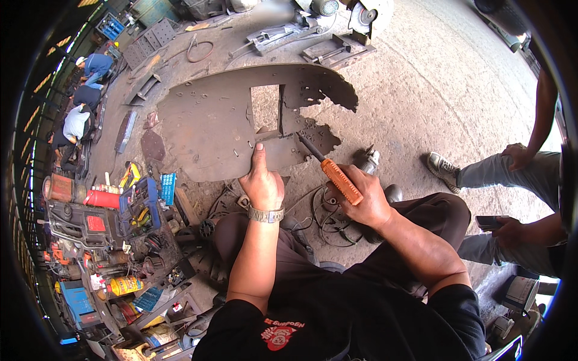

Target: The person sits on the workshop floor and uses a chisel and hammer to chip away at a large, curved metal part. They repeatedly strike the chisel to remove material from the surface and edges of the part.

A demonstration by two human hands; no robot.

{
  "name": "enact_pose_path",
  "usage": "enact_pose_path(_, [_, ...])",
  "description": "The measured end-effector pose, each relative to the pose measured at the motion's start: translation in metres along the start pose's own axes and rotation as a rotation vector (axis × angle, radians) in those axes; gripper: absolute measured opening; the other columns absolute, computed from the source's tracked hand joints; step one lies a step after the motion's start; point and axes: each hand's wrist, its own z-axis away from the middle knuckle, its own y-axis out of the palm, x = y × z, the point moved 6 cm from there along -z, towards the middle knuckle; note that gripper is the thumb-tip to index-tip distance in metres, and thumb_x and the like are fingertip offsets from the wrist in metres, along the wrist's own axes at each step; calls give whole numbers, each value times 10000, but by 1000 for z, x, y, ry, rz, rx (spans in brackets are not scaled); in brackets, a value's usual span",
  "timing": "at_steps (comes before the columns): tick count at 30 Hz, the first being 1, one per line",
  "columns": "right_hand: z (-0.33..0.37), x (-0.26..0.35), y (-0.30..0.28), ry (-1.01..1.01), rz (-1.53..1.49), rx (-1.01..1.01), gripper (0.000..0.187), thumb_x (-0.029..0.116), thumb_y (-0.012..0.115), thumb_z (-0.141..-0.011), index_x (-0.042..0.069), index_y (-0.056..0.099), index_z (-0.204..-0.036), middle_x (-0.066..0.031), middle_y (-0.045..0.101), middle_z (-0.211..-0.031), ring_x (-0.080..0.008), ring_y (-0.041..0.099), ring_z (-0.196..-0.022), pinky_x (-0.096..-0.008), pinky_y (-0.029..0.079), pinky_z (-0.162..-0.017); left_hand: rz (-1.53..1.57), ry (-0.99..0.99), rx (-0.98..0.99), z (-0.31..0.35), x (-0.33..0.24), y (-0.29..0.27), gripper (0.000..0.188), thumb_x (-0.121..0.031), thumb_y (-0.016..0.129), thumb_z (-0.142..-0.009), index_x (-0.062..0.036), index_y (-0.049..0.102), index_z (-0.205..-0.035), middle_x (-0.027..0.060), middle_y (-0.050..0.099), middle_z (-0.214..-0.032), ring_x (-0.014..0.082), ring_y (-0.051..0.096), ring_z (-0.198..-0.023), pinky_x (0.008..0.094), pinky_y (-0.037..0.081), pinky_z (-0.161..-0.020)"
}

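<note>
A large, thin, rusty-brown steel plate (205,129) is tilted up in front of me. It has a rectangular cutout near its middle and a ragged, eaten-away right edge. My left hand (262,185) grips its near edge, thumb on top and fingers hidden beneath. In my right hand (365,195) is a tool with an orange ribbed handle (341,180) and a dark shaft. Its tip is over the plate, close to the lower right corner of the cutout; whether they touch I cannot tell.
An angle grinder (368,161) and cables lie beyond my right knee. Tool boxes (144,204), cans and loose parts crowd the left. A cut-off saw (362,18) stands at the back. A person on the right holds a phone (490,222); several others crouch far left.
</note>
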Motion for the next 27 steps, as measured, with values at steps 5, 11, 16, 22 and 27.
enact_pose_path(5, [0,0,1,-23,-1,-12,401,56,748,-816,-10,608,-1187,-198,684,-961,-399,696,-900,-431,566,-771,-16,8,2,1,-1,1,411,-8,692,-932,4,563,-1322,109,624,-1297,243,618,-1160,454,514,-1016])
enact_pose_path(11, [0,0,3,-2,-10,-4,380,79,761,-842,-5,616,-1183,-199,684,-957,-401,696,-890,-429,560,-762,-31,-6,-5,6,-6,9,432,-9,666,-948,-2,540,-1361,115,614,-1323,243,606,-1182,440,497,-1041])
enact_pose_path(16, [-1,-1,4,-7,-29,38,420,32,726,-818,-14,581,-1209,-218,683,-993,-427,681,-928,-462,551,-792,-5,-10,45,0,-1,3,434,-31,665,-953,-7,539,-1367,119,615,-1326,249,605,-1190,449,492,-1047])
enact_pose_path(22, [2,-5,6,-20,-2,26,393,95,767,-861,-12,613,-1206,-203,693,-959,-410,696,-895,-418,564,-768,26,-91,53,2,5,-2,409,-66,653,-964,16,552,-1352,137,611,-1349,260,599,-1213,455,487,-1054])
enact_pose_path(27, [1,-5,5,-2,-21,45,420,60,735,-833,-8,583,-1218,-215,683,-974,-428,683,-906,-457,553,-768,33,-70,66,2,6,0,409,-101,649,-975,35,557,-1350,136,609,-1364,266,587,-1235,456,461,-1083])
